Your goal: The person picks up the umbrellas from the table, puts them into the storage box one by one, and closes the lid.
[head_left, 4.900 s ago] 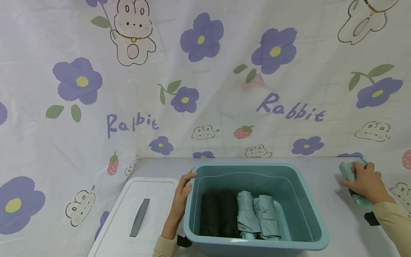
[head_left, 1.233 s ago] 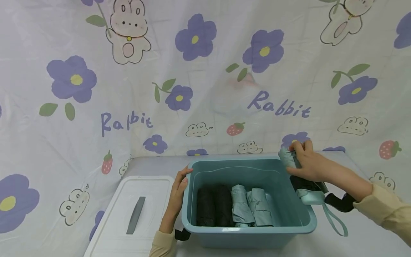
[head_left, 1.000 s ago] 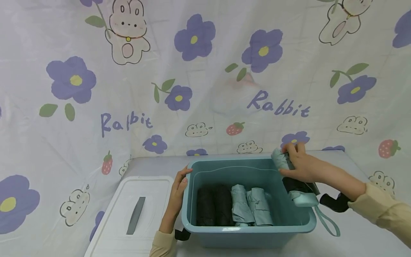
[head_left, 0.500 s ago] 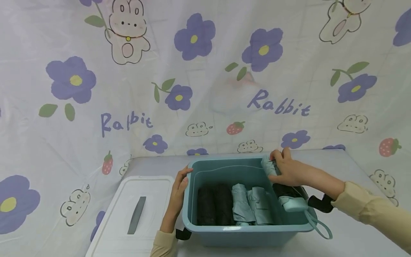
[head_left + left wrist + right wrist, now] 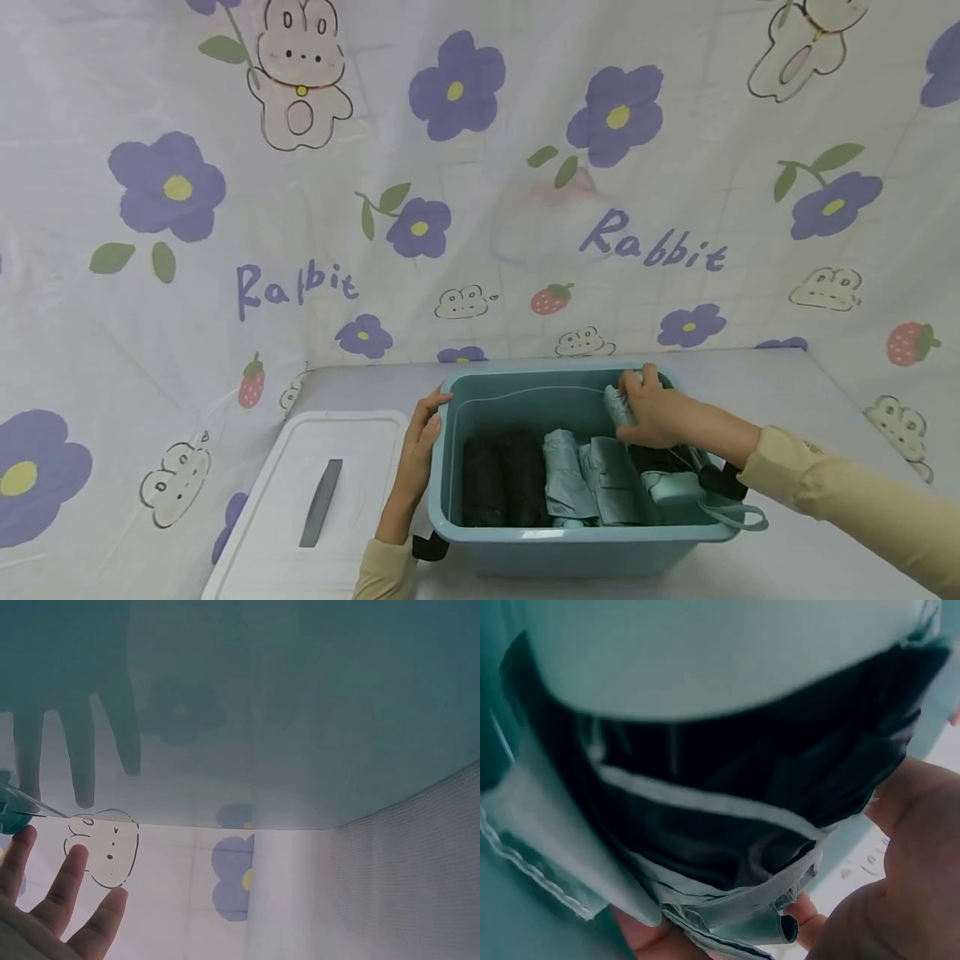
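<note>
My right hand [image 5: 654, 414] grips a folded light-teal umbrella [image 5: 673, 487] inside the right part of the blue-green plastic bin [image 5: 570, 535]. Its wrist strap [image 5: 738, 510] hangs over the right rim. Seen up close in the right wrist view, the umbrella [image 5: 727, 802] shows dark inner cloth, with fingers and thumb around its far end. At the bin's left rim, my left hand [image 5: 420, 442] rests with fingers extended. Two black rolled bundles [image 5: 502, 479] and two teal folded umbrellas [image 5: 588, 479] lie side by side in the bin.
A white lid [image 5: 255, 517] with a grey handle [image 5: 321, 502] lies left of the bin on the pale tabletop [image 5: 795, 417]. A flower-and-rabbit printed curtain [image 5: 510, 208] hangs behind and along the sides.
My right hand picked up the umbrella from the table's right side, carried it left over the rim and lowered it into the bin. The left hand stays at the left rim.
</note>
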`<state>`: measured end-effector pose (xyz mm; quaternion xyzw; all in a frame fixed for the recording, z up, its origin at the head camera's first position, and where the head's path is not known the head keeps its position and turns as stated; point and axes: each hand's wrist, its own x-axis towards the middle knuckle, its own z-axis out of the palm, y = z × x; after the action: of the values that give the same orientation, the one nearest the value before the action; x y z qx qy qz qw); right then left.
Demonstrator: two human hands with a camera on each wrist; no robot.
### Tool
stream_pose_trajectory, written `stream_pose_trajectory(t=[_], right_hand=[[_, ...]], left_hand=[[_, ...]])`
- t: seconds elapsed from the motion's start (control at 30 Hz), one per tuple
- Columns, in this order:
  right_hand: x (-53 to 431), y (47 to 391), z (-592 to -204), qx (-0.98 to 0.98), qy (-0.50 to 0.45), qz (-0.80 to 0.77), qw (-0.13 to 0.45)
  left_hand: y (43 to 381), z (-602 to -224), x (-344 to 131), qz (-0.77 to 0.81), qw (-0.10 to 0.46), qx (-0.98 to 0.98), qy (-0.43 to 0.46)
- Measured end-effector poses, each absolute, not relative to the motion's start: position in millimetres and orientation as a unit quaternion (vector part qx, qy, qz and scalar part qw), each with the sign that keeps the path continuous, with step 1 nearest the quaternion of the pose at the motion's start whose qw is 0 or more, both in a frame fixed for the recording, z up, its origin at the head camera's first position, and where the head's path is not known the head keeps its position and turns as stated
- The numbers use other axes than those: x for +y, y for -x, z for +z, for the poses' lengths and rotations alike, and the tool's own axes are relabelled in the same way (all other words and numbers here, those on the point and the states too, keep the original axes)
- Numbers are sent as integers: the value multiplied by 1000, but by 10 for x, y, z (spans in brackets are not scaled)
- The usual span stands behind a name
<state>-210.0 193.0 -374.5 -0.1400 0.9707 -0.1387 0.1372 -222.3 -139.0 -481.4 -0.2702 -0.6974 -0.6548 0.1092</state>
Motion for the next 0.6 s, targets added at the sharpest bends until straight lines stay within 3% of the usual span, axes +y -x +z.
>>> stream_pose_trajectory(t=[0.6], right_hand=[[1774,2130,-4062,982,120,-72,130]], left_hand=[[2209,-4810,-1393,-650,108,-704,264]])
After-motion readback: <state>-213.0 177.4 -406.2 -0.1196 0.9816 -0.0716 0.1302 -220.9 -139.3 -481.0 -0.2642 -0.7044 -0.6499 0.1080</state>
